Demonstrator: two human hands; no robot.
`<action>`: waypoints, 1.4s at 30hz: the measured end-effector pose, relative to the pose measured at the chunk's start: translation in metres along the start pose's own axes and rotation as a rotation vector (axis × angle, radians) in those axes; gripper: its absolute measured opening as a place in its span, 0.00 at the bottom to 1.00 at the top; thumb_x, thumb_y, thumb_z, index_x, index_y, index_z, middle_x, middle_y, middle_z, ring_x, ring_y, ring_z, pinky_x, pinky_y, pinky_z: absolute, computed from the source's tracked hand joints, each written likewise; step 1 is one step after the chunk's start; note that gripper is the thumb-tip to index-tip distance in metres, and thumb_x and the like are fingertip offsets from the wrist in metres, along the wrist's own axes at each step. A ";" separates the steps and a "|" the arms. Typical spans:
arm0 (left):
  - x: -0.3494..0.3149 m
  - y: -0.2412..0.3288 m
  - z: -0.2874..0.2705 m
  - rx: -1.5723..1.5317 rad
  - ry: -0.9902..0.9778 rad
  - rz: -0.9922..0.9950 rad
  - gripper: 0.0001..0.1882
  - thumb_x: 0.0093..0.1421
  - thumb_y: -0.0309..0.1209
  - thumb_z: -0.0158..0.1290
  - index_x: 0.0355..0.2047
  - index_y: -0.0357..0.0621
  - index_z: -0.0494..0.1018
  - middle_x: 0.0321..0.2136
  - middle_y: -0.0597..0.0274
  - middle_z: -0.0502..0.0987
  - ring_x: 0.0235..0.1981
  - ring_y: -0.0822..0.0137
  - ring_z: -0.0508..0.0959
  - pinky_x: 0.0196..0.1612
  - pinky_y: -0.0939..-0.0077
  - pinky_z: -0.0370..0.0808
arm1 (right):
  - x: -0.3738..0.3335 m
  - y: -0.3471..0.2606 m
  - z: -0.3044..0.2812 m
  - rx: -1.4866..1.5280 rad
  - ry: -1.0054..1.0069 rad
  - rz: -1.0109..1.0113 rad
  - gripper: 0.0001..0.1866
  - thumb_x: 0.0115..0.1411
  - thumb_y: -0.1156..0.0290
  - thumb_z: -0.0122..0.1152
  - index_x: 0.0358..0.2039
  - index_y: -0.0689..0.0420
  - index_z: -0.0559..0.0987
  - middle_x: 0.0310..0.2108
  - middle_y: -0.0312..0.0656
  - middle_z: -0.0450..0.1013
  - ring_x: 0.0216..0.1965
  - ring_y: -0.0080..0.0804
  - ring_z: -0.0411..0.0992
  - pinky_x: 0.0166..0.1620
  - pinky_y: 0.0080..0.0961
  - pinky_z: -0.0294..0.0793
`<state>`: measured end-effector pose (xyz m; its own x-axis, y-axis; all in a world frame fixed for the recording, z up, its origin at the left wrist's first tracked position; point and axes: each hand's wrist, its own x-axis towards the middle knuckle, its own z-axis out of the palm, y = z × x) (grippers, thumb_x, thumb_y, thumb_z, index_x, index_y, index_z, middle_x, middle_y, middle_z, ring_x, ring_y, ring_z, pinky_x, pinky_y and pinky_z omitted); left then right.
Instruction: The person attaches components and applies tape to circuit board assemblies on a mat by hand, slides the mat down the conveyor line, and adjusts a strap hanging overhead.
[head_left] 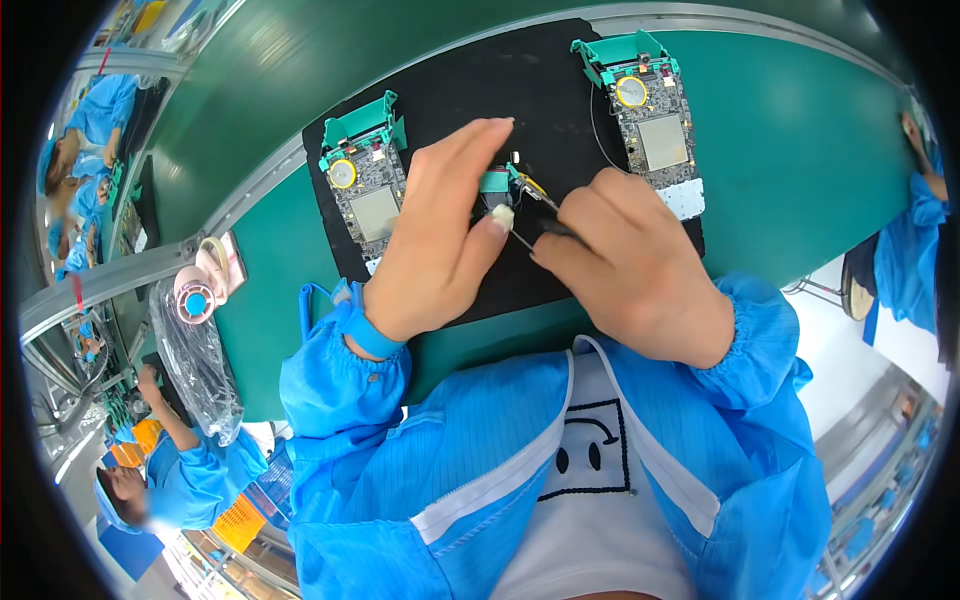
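Between my hands, above the black mat [470, 90], a small electronic assembly [494, 182] is seen nearly edge-on. It has a teal plastic part and a yellow-rimmed round piece. My left hand [430, 235] is closed around its left side, with a whitish covering on the thumb tip. My right hand [630, 260] pinches what look like thin metal tweezers [521, 241], their slender tips pointing toward the assembly. My fingers hide much of the assembly, and I cannot tell whether the tips touch it.
One circuit board [375, 205] with a teal bracket lies on the mat at left; another circuit board [655, 130] lies at right, a thin wire beside it. A pink handheld fan [195, 295] and clear plastic bag [195, 360] are farther left. Co-workers sit at both sides.
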<state>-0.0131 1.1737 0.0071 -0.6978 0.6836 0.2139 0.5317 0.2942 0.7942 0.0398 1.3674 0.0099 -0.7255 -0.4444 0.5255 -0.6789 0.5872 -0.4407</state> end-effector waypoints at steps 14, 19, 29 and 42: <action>-0.027 -0.010 0.011 0.181 0.156 0.000 0.23 0.49 0.18 0.53 0.47 0.39 0.66 0.42 0.50 0.64 0.43 0.51 0.65 0.50 0.58 0.63 | 0.004 0.011 0.030 0.618 0.091 0.713 0.06 0.49 0.75 0.66 0.25 0.61 0.77 0.25 0.35 0.67 0.26 0.23 0.66 0.28 0.18 0.63; -0.036 -0.023 0.013 0.228 0.212 0.108 0.23 0.44 0.17 0.57 0.42 0.45 0.69 0.38 0.57 0.68 0.42 0.53 0.69 0.60 0.52 0.57 | -0.005 -0.005 0.030 0.429 0.138 0.472 0.08 0.46 0.76 0.68 0.25 0.61 0.77 0.26 0.38 0.65 0.27 0.26 0.65 0.28 0.20 0.63; -0.062 0.001 0.032 -0.137 0.359 -0.491 0.05 0.58 0.26 0.53 0.29 0.36 0.74 0.20 0.64 0.71 0.18 0.79 0.68 0.19 0.85 0.62 | -0.024 0.000 0.056 0.202 0.184 0.277 0.09 0.44 0.78 0.67 0.27 0.58 0.77 0.30 0.43 0.65 0.32 0.37 0.65 0.33 0.27 0.66; -0.049 0.000 0.024 -0.683 0.217 -0.761 0.11 0.60 0.29 0.50 0.25 0.33 0.75 0.14 0.70 0.70 0.13 0.84 0.63 0.16 0.87 0.55 | -0.025 -0.009 0.060 0.150 0.244 0.352 0.09 0.45 0.78 0.68 0.27 0.59 0.77 0.30 0.42 0.65 0.29 0.32 0.66 0.28 0.23 0.65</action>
<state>0.0328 1.1564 -0.0171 -0.8418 0.3212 -0.4338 -0.4217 0.1102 0.9000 0.0572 1.3322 -0.0429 -0.8797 -0.0518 0.4727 -0.4171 0.5614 -0.7147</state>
